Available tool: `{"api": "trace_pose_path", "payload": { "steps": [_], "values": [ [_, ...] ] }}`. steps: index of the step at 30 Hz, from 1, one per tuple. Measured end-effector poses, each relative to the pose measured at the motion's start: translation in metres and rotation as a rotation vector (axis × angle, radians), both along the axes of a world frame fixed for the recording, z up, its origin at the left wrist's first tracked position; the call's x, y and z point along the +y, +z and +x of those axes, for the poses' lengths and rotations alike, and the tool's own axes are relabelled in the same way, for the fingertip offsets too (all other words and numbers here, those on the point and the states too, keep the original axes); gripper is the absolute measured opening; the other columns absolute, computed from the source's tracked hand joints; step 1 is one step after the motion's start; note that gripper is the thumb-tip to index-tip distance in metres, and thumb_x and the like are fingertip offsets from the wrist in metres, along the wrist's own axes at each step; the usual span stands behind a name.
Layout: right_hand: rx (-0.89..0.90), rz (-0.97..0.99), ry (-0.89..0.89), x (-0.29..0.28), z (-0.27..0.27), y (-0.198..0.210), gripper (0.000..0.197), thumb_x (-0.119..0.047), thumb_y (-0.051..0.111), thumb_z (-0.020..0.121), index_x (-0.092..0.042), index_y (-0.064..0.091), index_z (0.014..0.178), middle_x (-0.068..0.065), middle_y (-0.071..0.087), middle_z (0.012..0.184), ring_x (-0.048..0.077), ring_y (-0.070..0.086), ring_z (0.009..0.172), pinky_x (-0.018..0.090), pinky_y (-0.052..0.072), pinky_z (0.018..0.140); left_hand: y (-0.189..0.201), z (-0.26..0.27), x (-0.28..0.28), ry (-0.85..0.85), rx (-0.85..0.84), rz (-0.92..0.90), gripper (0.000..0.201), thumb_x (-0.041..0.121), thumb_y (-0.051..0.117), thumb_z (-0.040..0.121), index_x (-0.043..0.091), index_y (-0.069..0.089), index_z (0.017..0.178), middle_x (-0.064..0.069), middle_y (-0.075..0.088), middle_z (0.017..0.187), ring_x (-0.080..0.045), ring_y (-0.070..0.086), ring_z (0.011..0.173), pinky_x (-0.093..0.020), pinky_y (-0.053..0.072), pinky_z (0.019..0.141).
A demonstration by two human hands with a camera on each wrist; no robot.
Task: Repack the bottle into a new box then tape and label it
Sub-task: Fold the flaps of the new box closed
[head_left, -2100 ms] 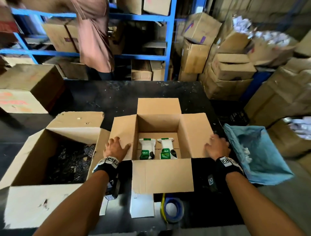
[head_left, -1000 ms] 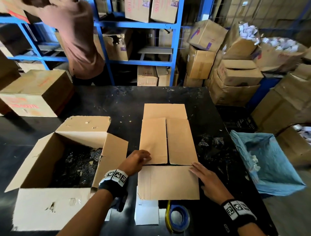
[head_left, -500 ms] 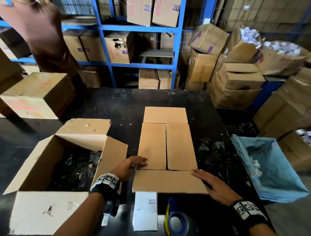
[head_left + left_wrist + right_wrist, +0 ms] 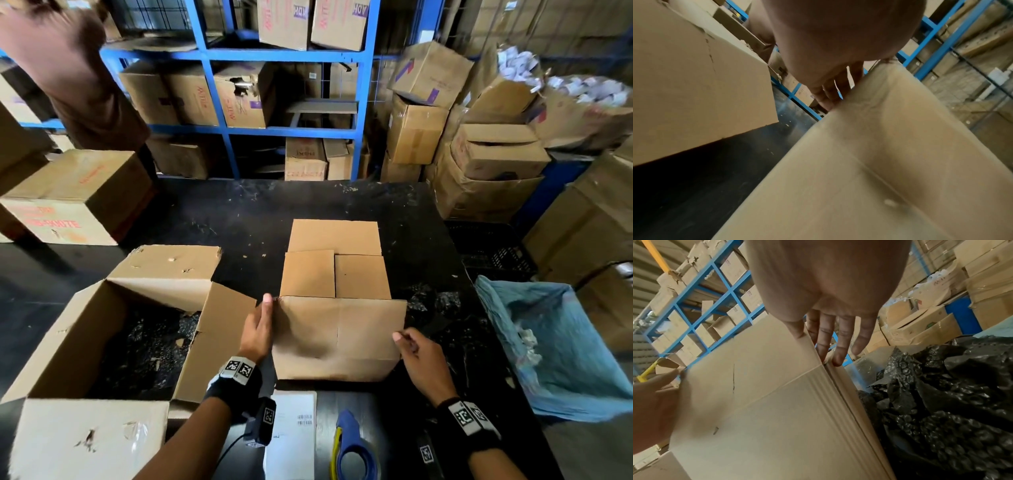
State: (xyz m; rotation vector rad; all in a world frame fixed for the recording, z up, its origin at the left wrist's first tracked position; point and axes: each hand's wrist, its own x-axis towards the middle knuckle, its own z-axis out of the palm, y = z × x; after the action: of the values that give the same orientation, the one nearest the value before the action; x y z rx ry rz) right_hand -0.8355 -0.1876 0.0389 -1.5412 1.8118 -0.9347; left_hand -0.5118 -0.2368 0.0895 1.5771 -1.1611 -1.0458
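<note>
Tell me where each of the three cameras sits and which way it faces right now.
Head: above the table, looking down at the new box; both forearms, left hand, right hand.
Left wrist: faces along the fingers on the box's near flap.
Right wrist: along its fingers at the flap's right edge.
All three views share that flap.

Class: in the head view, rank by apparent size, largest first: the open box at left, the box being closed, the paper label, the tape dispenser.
1. open box
2. box being closed
3. paper label and tape dispenser: alike, both cut off by the frame edge.
</note>
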Motion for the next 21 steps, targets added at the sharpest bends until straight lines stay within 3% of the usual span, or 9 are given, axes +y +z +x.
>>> {"api": "trace_pose_path", "payload": {
  "steps": [1, 3, 5, 7, 8, 10, 13, 16, 21],
  "values": [
    [0.017, 0.002, 0.01, -0.001, -0.001, -0.001, 0.03, -0.04, 0.058, 0.1, -0.018, 0.058, 0.079, 0.004, 0.066, 0.068, 0.021, 0.064, 0.067, 0.047, 0.053, 0.066, -0.004, -0.004, 0.002, -0.003, -0.006, 0.052, 0.05, 0.048, 0.033, 0.105, 0.007, 0.061, 0.107, -0.002, 0.06, 0.105, -0.018, 0.053, 0.105, -0.024, 0.037, 0.089],
    [0.052, -0.005, 0.029, -0.005, -0.001, -0.001, 0.034, -0.044, 0.055, 0.099, -0.018, 0.058, 0.078, 0.004, 0.065, 0.067, 0.02, 0.064, 0.065, 0.046, 0.053, 0.064, -0.015, -0.007, -0.001, -0.067, -0.071, 0.022, 0.075, 0.067, 0.036, 0.093, 0.002, 0.062, 0.118, -0.011, 0.067, 0.113, -0.026, 0.06, 0.111, -0.031, 0.042, 0.092],
    [0.094, -0.009, 0.018, -0.009, 0.002, -0.003, 0.03, -0.042, 0.058, 0.099, -0.02, 0.061, 0.079, 0.001, 0.067, 0.072, 0.019, 0.065, 0.068, 0.044, 0.055, 0.065, -0.028, -0.004, -0.008, -0.08, -0.199, 0.031, 0.074, 0.076, 0.046, 0.08, 0.015, 0.062, 0.118, -0.008, 0.071, 0.106, -0.029, 0.065, 0.105, -0.035, 0.048, 0.087],
    [0.128, -0.036, -0.022, -0.011, 0.004, -0.004, 0.023, -0.034, 0.066, 0.097, -0.019, 0.064, 0.081, -0.001, 0.064, 0.082, 0.018, 0.064, 0.071, 0.041, 0.055, 0.068, -0.034, -0.003, -0.014, -0.077, -0.271, 0.043, 0.051, 0.063, 0.059, 0.087, 0.018, 0.057, 0.113, -0.004, 0.067, 0.103, -0.031, 0.064, 0.103, -0.034, 0.047, 0.085],
    [0.137, -0.047, -0.038, -0.013, 0.004, -0.004, 0.019, -0.03, 0.07, 0.095, -0.018, 0.064, 0.081, -0.002, 0.062, 0.084, 0.018, 0.064, 0.073, 0.04, 0.054, 0.069, -0.034, -0.004, -0.018, -0.081, -0.304, 0.021, 0.047, 0.055, 0.063, 0.089, 0.017, 0.055, 0.117, -0.005, 0.064, 0.108, -0.031, 0.061, 0.108, -0.035, 0.047, 0.09],
    [0.145, -0.042, -0.054, -0.016, 0.005, -0.002, 0.015, -0.023, 0.076, 0.09, -0.016, 0.064, 0.085, 0.0, 0.059, 0.088, 0.02, 0.063, 0.077, 0.036, 0.053, 0.072, -0.038, -0.003, -0.024, -0.123, -0.397, -0.045, 0.059, 0.049, 0.065, 0.09, 0.013, 0.048, 0.134, -0.009, 0.057, 0.128, -0.028, 0.052, 0.121, -0.037, 0.041, 0.105],
    [0.157, 0.022, -0.062, -0.021, 0.006, 0.001, 0.022, -0.018, 0.078, 0.087, -0.013, 0.063, 0.102, 0.003, 0.059, 0.101, 0.02, 0.061, 0.086, 0.034, 0.05, 0.075, -0.051, 0.0, -0.036, -0.196, -0.58, -0.105, 0.076, 0.054, 0.053, 0.09, 0.008, 0.034, 0.149, -0.015, 0.042, 0.147, -0.031, 0.038, 0.135, -0.04, 0.031, 0.116],
    [0.239, 0.056, 0.009, -0.031, 0.011, 0.004, 0.034, -0.017, 0.076, 0.087, -0.015, 0.061, 0.117, 0.006, 0.054, 0.114, 0.024, 0.061, 0.095, 0.038, 0.053, 0.082, -0.049, -0.006, -0.046, -0.336, -0.851, -0.119, 0.076, 0.05, 0.044, 0.094, 0.014, 0.019, 0.156, -0.013, 0.022, 0.162, -0.033, 0.02, 0.149, -0.046, 0.02, 0.121],
    [0.506, 0.137, 0.139, -0.065, 0.031, 0.017, 0.025, -0.029, 0.069, 0.09, -0.023, 0.066, 0.114, 0.002, 0.05, 0.127, 0.025, 0.05, 0.119, 0.047, 0.045, 0.097, -0.045, -0.02, -0.064, -0.559, -1.098, -0.113, 0.062, 0.046, 0.028, 0.101, 0.02, 0.017, 0.157, -0.008, 0.01, 0.167, -0.03, 0.004, 0.154, -0.051, 0.014, 0.123]
  ]
}}
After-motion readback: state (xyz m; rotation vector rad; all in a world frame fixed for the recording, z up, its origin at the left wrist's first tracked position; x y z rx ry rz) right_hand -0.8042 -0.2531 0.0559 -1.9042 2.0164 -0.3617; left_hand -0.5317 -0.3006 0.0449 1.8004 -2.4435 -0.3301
